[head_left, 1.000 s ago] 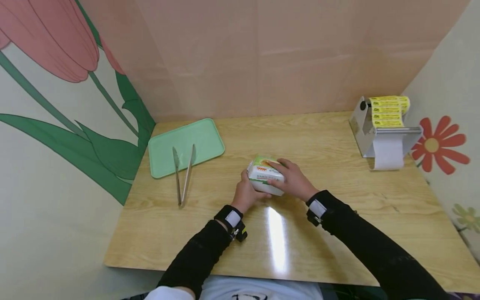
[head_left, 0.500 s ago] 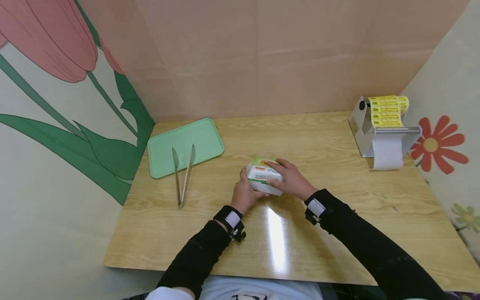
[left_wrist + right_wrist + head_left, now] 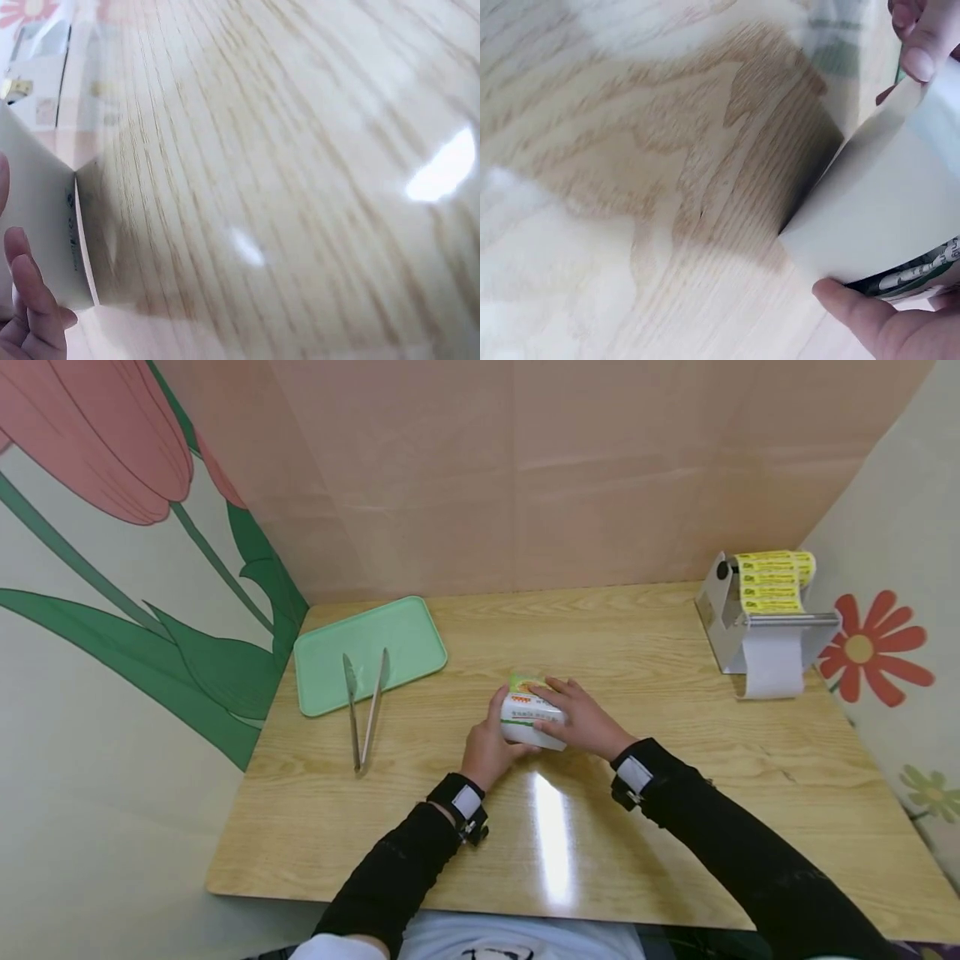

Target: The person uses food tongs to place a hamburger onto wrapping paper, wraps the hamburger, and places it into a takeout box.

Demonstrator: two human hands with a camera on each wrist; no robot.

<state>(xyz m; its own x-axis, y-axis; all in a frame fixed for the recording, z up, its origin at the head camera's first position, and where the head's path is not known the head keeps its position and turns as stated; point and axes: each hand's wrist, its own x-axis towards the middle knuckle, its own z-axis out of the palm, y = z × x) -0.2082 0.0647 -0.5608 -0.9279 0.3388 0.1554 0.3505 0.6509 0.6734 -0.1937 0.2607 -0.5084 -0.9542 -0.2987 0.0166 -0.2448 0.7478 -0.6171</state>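
Note:
A small white printed food box (image 3: 528,725) with green and orange markings sits in front of me at the middle of the table. My left hand (image 3: 491,747) grips its left side, the thumb along the front bottom edge. From the right, my right hand (image 3: 588,722) holds it, fingers spread over the top and thumb on the front face. The left wrist view catches a pale side of the box (image 3: 45,217) with curled fingertips against it. In the right wrist view, the box's plain side (image 3: 877,195) lies between a thumb below and the other hand's fingers above.
At the left, metal tongs (image 3: 362,718) lie half on a mint-green tray (image 3: 420,631), handle end on the wooden table (image 3: 637,643). A metal label dispenser (image 3: 723,618) with a yellow label roll (image 3: 772,581) stands at the back right. Walls border the table.
My left fingers have shifted up and inward over the box's left end, covering more of it. The box has turned slightly. My right hand stays nearly where it was.

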